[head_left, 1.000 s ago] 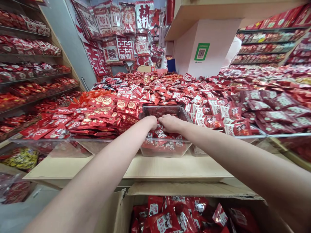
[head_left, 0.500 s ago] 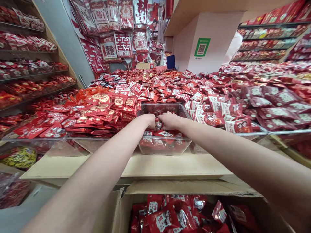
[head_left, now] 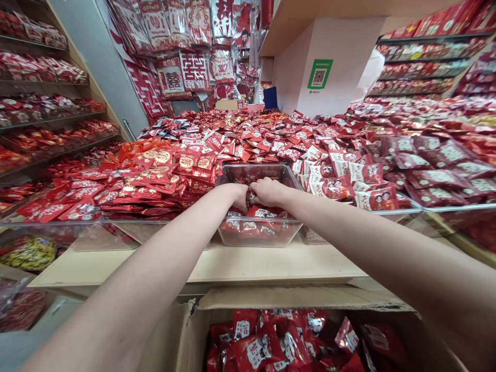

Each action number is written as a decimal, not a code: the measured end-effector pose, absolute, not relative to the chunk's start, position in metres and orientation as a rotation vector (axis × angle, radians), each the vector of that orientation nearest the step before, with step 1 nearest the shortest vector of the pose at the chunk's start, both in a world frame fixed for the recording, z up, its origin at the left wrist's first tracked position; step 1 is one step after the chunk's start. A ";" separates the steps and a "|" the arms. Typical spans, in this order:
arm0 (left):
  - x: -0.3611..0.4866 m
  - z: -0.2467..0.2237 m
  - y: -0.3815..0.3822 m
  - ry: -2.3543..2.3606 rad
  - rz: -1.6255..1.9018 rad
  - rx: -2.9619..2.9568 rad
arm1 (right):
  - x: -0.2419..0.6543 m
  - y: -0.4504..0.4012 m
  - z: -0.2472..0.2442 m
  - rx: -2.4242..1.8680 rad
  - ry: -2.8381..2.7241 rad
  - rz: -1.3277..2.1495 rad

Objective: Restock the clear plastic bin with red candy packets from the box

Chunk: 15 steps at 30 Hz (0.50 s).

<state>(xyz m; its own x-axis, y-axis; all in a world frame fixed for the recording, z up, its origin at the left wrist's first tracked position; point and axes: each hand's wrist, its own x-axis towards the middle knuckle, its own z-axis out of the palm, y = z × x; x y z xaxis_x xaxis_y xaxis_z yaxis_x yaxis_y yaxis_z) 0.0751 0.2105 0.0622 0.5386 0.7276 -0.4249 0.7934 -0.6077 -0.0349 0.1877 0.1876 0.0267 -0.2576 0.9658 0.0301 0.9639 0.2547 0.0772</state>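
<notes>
Left hand point(head_left: 234, 198) and right hand point(head_left: 267, 192) closed, nearly touching, pinching a small red foil packet point(head_left: 251, 198) between them; long axis roughly upright, mostly hidden. Held just inside a clear plastic bin point(head_left: 258, 168), over loose foil packets point(head_left: 259, 227); bin sits on a pale wood shelf point(head_left: 194, 268).

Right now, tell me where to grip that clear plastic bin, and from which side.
Grip the front rim of the clear plastic bin from the near side. Neighbouring bins sit close on its left and right, so that straight edge facing you is the free one.
</notes>
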 end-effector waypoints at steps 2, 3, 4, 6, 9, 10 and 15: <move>0.075 0.061 0.211 1.287 -0.612 2.627 | 0.188 0.187 0.027 1.906 2.469 0.124; 0.074 0.061 0.211 1.281 -0.617 2.639 | 0.188 0.187 0.028 1.909 2.468 0.124; 0.074 0.060 0.211 1.279 -0.618 2.648 | 0.188 0.187 0.028 1.913 2.466 0.125; 0.074 0.058 0.212 1.281 -0.617 2.668 | 0.188 0.187 0.028 1.922 2.460 0.129; 0.075 0.055 0.212 1.317 -0.613 2.682 | 0.189 0.188 0.028 1.940 2.452 0.140; 0.076 0.055 0.212 1.340 -0.610 2.682 | 0.189 0.189 0.027 1.948 2.450 0.143; 0.080 0.054 0.208 1.454 -0.557 2.665 | 0.194 0.194 0.026 2.002 2.410 0.179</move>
